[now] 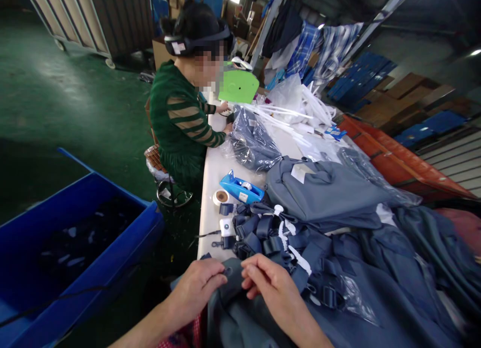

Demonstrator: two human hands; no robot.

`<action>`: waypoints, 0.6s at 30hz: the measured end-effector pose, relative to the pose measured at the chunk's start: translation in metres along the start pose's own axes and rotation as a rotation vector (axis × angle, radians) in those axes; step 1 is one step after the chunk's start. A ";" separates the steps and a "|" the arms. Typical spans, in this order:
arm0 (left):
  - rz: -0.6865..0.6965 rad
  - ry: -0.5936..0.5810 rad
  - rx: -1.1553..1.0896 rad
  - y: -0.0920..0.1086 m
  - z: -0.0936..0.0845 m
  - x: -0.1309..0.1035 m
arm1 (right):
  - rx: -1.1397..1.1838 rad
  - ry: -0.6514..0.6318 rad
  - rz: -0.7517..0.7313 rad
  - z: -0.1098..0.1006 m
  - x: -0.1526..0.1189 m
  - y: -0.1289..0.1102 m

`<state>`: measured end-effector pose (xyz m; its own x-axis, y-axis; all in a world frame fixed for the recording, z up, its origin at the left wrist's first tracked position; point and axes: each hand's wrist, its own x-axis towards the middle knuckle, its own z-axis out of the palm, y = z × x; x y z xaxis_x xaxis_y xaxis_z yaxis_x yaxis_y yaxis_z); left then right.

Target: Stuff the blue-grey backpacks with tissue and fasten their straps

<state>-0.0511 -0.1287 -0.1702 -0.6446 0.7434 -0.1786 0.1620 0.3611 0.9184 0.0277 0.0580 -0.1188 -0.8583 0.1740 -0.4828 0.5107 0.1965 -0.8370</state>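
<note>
My left hand point(197, 287) and my right hand point(271, 287) both pinch the top edge of a grey-blue garment point(233, 315) at the near end of the white table point(211, 185). The fingers of both hands are closed on the cloth, a few centimetres apart. Just beyond my hands lies a heap of dark blue straps with buckles point(263, 235) and white tags. More grey-blue garments point(326, 193) are piled to the right and behind.
A blue tape dispenser point(241, 188), a tape roll point(221, 196) and a small white device point(226, 227) sit near the table's left edge. A co-worker in a green striped sweater point(180, 122) sits further along, handling bagged garments point(251, 142). A blue bin point(71, 253) stands left on the floor.
</note>
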 end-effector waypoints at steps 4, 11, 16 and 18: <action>-0.091 0.022 0.195 -0.019 -0.007 0.017 | -0.531 0.110 -0.082 -0.027 0.007 0.004; -0.095 0.005 0.150 -0.013 0.002 0.017 | -0.926 -0.270 -0.244 -0.046 0.019 -0.034; -0.093 -0.017 0.126 0.001 0.003 0.006 | -1.115 -0.406 -0.327 -0.049 0.012 -0.028; -0.109 -0.046 0.178 0.005 0.006 0.010 | -1.338 -0.380 -0.435 -0.051 0.011 -0.013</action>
<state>-0.0521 -0.1161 -0.1690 -0.6313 0.7181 -0.2929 0.2253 0.5311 0.8168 0.0139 0.1063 -0.1002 -0.8074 -0.3516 -0.4738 -0.3055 0.9361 -0.1741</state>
